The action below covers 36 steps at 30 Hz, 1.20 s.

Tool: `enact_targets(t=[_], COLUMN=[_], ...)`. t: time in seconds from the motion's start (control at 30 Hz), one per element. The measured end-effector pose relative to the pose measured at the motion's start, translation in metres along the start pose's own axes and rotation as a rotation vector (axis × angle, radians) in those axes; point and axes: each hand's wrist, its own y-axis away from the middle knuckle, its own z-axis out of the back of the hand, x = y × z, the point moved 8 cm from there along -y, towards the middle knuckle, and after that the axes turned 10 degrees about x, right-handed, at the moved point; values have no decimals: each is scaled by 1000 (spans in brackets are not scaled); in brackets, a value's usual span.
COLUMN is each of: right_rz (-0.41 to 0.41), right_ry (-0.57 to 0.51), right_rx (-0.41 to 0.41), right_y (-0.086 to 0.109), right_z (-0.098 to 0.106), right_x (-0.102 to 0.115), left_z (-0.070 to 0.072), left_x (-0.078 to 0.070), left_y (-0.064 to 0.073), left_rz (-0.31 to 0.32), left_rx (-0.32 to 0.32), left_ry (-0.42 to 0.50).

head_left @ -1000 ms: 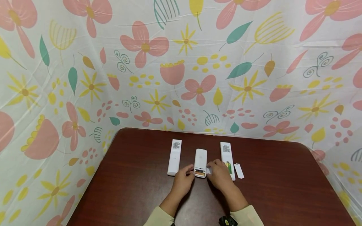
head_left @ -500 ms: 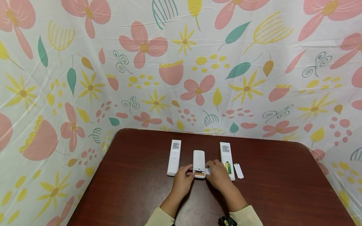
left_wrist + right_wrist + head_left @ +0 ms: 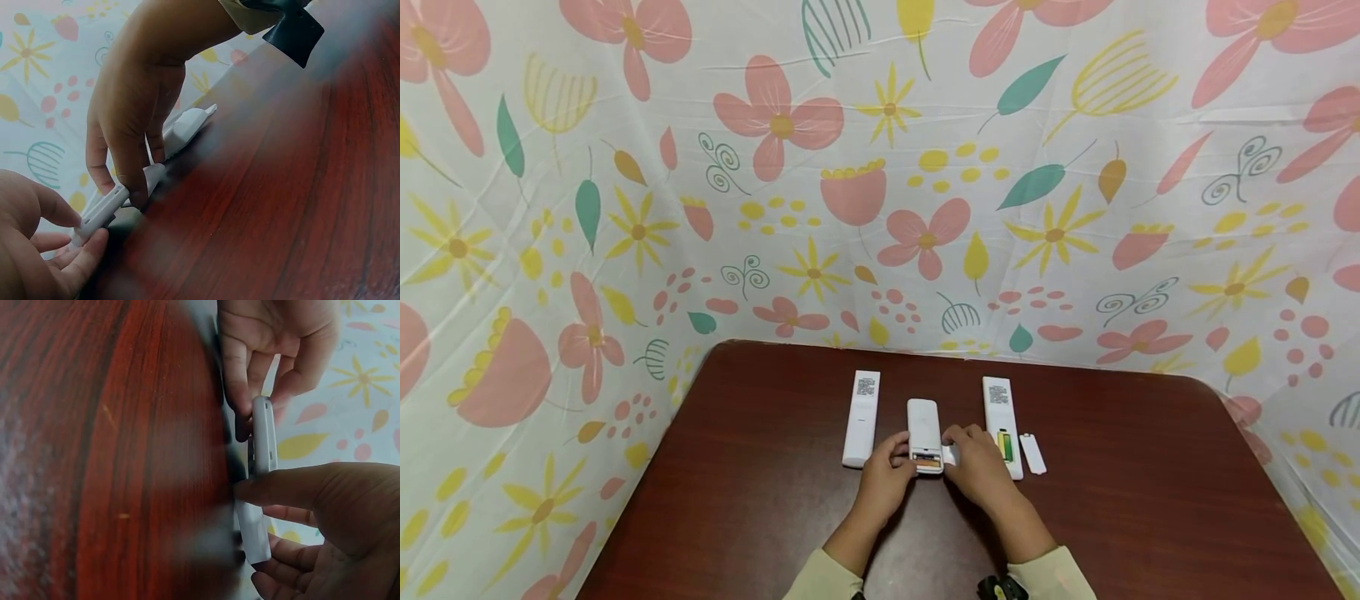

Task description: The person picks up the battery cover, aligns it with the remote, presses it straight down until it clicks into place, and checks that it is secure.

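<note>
A white remote control (image 3: 923,423) stands out in the middle of the table, its near end showing an uncovered battery compartment with batteries (image 3: 927,461) in it. Its left edge is pinched by my left hand (image 3: 883,479), thumb and fingers on the near end, as the left wrist view confirms. On the other side, my right hand (image 3: 979,462) holds a small white battery cover (image 3: 951,455) between thumb and fingers, right beside the remote. Seen from the right wrist, the cover (image 3: 253,532) lies below the remote's edge (image 3: 265,434). Parts of both are hidden behind fingers.
To the left lies another white remote (image 3: 861,419), back up and covered. A third remote (image 3: 998,404) on the right has its compartment uncovered, green inside; a loose white cover (image 3: 1033,454) lies next to it. Flower-printed cloth (image 3: 925,167) hangs behind the brown table (image 3: 760,450).
The middle remote has shifted slightly left and turned a little in my left hand. A bit more of the cover in my right hand shows. The other remotes lie as before.
</note>
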Motion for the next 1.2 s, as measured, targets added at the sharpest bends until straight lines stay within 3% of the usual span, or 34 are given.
enact_targets(t=[0.53, 0.77, 0.97, 1.2], right_rz=[-39, -35, -30, -24], right_ry=[-131, -154, -214, -246], right_rx=[56, 45, 51, 38], right_y=[1, 1, 3, 4], right_z=[-9, -8, -8, -6], right_x=[-4, -6, -5, -4], left_z=[-4, -5, -7, -4], left_x=[8, 8, 9, 8], left_y=[-4, -3, -3, -2], left_rz=[45, 62, 67, 66], left_rx=[29, 32, 52, 19], left_ry=[194, 182, 223, 236])
